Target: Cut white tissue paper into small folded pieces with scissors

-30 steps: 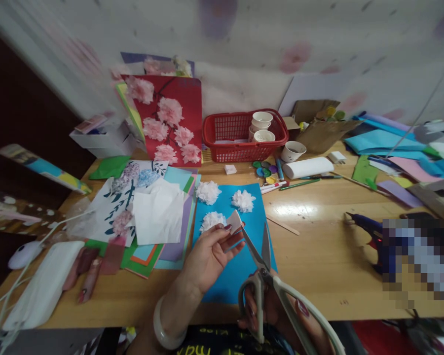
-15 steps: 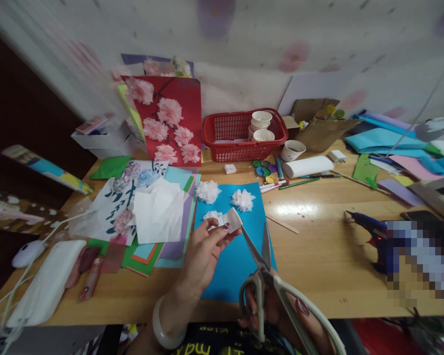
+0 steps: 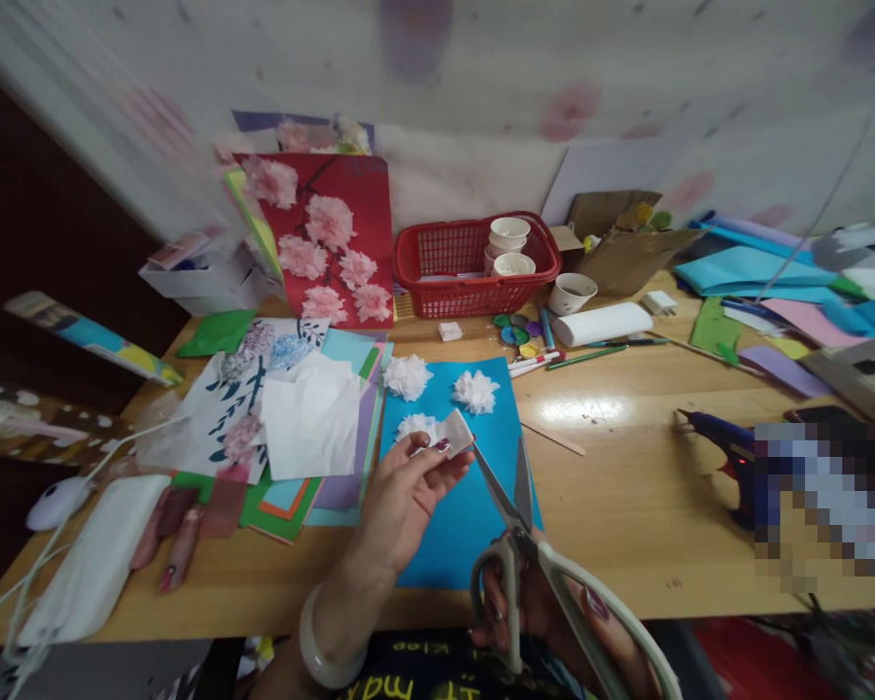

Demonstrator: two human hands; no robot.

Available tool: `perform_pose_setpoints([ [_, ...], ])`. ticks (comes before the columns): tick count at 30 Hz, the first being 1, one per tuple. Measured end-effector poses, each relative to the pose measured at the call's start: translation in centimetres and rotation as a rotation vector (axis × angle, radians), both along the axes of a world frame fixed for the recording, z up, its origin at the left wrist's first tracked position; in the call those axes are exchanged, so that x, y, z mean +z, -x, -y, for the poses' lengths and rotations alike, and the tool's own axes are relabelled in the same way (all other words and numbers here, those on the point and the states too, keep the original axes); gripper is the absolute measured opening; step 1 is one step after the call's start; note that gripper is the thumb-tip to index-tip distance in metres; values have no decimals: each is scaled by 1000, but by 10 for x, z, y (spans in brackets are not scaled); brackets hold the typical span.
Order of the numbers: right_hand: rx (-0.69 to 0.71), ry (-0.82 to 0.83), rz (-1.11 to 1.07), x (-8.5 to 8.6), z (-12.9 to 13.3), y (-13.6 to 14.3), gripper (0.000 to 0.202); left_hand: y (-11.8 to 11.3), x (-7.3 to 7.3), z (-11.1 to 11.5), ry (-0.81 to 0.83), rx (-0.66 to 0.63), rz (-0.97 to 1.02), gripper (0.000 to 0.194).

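Wooden desk [image 3: 619, 544]; patterned wall [image 3: 473, 78] beyond. Left hand [image 3: 408, 494] pinches white paper [image 3: 458, 432] above blue sheet [image 3: 444, 544]; right hand [image 3: 546, 612], partly hidden, grips parted scissors [image 3: 520, 535]. Nearest white flower [image 3: 414, 427] partly covered. Glue gun [image 3: 721, 436], right: rear pixelated.

A thick, smooth, whitish bangle [image 3: 308, 637] rings the left wrist [image 3: 350, 608]. The nails [image 3: 596, 604] of the left hand [image 3: 404, 496] and right hand [image 3: 543, 608] are painted glossy dark red. The dark top [image 3: 427, 667] bears yellow lettering [image 3: 463, 691], partly cut off.
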State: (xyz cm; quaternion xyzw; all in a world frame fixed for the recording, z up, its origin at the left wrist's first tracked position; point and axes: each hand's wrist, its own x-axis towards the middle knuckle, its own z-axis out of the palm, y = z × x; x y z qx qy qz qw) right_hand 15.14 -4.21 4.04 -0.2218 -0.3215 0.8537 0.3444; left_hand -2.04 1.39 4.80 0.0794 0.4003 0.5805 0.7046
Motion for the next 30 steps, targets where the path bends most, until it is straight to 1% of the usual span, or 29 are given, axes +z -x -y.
perform_pose_setpoints([
  [2,22,7,-56,3,0,1,41,-1,0,0,3,6,3,26],
  [5,18,20,-65,4,1,2,38,-2,1,1,15,11,5,28],
  [9,4,36,-60,1,2,1,38,-1,2,2,16,9,9,29],
  [15,45,-2,-115,-1,2,1,36,0,1,3,15,2,10,30],
  [22,48,0,-75,-3,2,2,41,1,1,3,15,-3,6,30],
  [25,41,-9,-14,-4,2,1,44,1,0,3,12,1,8,30],
  [28,7,26,60,-4,2,0,46,1,0,3,17,5,14,29],
  [30,-13,60,57,-3,2,0,43,1,0,3,20,0,21,29],
])
